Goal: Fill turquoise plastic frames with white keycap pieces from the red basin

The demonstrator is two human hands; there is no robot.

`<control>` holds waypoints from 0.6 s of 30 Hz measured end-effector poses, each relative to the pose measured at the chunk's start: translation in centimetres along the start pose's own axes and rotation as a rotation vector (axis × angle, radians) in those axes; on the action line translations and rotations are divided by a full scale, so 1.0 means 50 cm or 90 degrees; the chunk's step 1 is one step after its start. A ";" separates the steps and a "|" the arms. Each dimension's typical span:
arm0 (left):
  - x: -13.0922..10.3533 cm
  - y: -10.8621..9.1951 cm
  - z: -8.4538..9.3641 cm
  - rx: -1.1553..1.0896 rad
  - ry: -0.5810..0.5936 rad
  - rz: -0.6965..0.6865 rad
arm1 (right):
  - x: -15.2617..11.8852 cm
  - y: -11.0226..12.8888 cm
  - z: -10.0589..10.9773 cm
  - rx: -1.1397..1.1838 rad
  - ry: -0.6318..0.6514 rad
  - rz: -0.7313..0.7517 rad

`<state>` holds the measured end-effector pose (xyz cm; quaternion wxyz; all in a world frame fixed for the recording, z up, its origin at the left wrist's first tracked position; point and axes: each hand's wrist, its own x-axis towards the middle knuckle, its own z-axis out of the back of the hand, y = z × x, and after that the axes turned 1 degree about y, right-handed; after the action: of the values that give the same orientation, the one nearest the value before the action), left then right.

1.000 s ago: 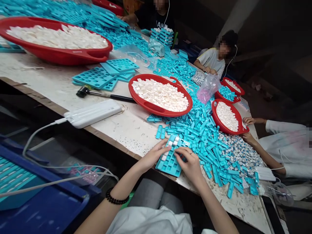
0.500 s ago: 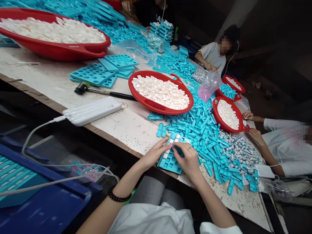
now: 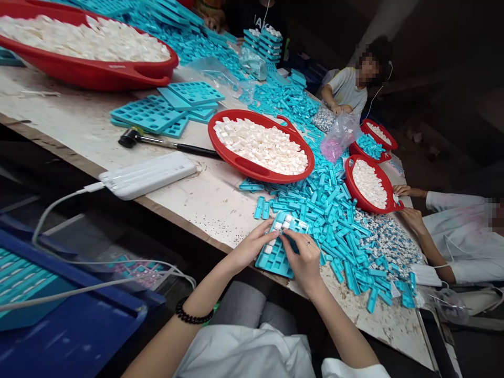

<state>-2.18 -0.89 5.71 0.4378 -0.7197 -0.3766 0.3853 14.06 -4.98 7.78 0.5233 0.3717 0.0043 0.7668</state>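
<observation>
A teal tray (image 3: 271,266) with square pockets lies at the near table edge, several white square caps (image 3: 268,249) seated in one part of it. Over the tray, my left hand (image 3: 252,245) reaches in from the left, its thumb and fingers pinched together near a cap. My right hand (image 3: 306,258), a ring on one finger, meets it from the other side with thumb and fingertips closed. Whatever lies between the fingertips is too small and covered to make out. Two loose teal strips (image 3: 262,208) lie just beyond the tray.
A red basin (image 3: 246,170) of white pieces stands behind my hands, beside a black-handled mallet (image 3: 197,150). Loose teal parts (image 3: 334,220) heap to the right. A white power strip (image 3: 149,176) lies at the left edge. Co-workers (image 3: 452,236) sit across and right.
Both hands stay over the tray with only small fingertip shifts; the fingertips now sit slightly closer to the white caps. The whole view has tilted a little.
</observation>
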 end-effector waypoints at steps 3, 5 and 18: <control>-0.001 0.000 0.000 -0.008 0.012 -0.008 | 0.002 0.003 0.000 -0.017 -0.019 0.027; 0.000 0.000 -0.001 -0.019 0.018 -0.017 | 0.003 0.005 0.002 -0.021 -0.022 0.045; 0.002 -0.001 0.000 -0.029 0.033 -0.023 | 0.012 0.004 0.016 -0.095 0.025 0.018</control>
<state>-2.15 -0.78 5.73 0.4380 -0.7320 -0.3869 0.3502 14.22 -4.89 8.77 0.5387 0.3167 -0.0483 0.7792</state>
